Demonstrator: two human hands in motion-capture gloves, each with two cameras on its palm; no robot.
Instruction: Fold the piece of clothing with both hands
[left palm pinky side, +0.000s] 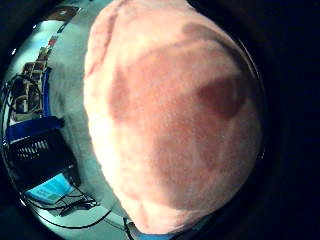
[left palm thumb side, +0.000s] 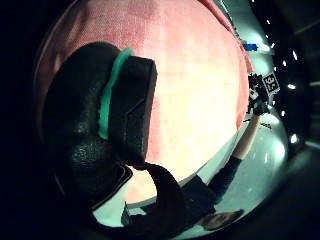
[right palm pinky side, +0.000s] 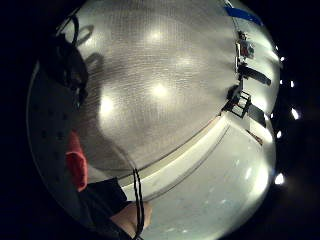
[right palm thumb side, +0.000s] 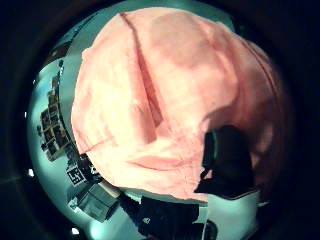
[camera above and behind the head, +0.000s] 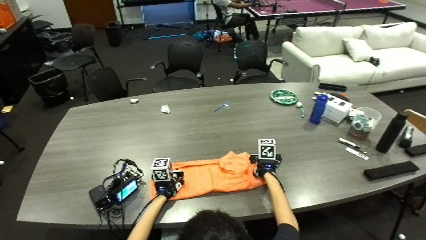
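At the near edge of the grey table (camera above and behind the head: 200, 125), I work an orange garment (camera above and behind the head: 210, 177) with both gloved hands, one at each end of it. The risk from here, as I judge it, is a crooked fold: the cloth is already humped and rumpled toward its right end, and if one hand lifts or travels ahead of the other, that slack could bunch into a lopsided crease or the edge could slide out from under my fingers. The tangle of black cables and a device (camera above and behind the head: 114, 189) sits near my left hand, at about nine o'clock from it, and a wide sweep could snag there.

The garment lies stretched between my hands. My left hand (camera above and behind the head: 164, 188) rests at its left end, at about eight o'clock from the cloth's middle; the left thumb (left palm thumb side: 127, 107) lies curled against the fabric, so I read it as pinching the cloth. My right hand (camera above and behind the head: 265, 168) sits at the right end, at about three o'clock, a fingertip (right palm thumb side: 227, 160) on the fabric; whether it grips or merely presses, I cannot tell.
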